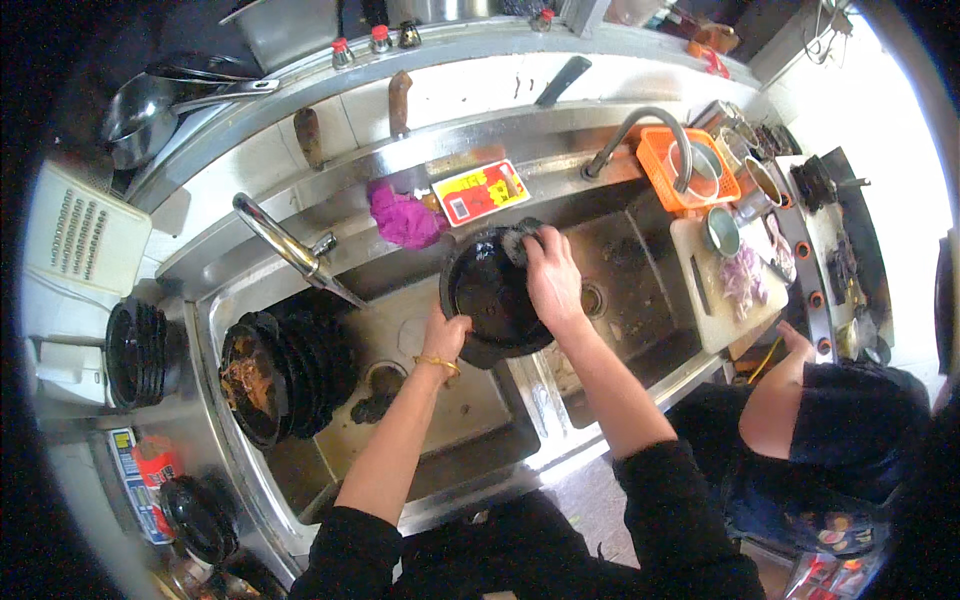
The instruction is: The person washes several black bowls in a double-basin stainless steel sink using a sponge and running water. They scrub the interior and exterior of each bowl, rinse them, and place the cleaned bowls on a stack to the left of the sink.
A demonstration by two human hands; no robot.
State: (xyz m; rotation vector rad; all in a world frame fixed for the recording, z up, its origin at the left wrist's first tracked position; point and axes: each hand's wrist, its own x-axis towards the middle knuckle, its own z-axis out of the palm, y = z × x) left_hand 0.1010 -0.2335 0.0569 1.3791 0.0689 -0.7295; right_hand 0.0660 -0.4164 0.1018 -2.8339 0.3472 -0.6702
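Note:
My left hand [448, 334] grips the near-left rim of a round black bowl [495, 300], thumb over the edge. The bowl is tilted above the divider between two steel sink basins. In my right hand [553, 277] is a grey scouring pad [516, 246], pressed to the bowl's inner wall on the far right. A leaning stack of black bowls [319, 375] stands in the left basin [450, 427], the front one holding brown food scraps [249, 379]. Beside the stack, a dark clump [371, 409] lies near the drain.
A chrome faucet [285, 244] reaches over the left basin; a grey flexible spout [645, 112] arches at the right. A purple cloth [405, 217] lies behind the sink. To the right are an orange basket [652, 176], a cutting board [701, 300] with chopped onion, and another person's arm [772, 405].

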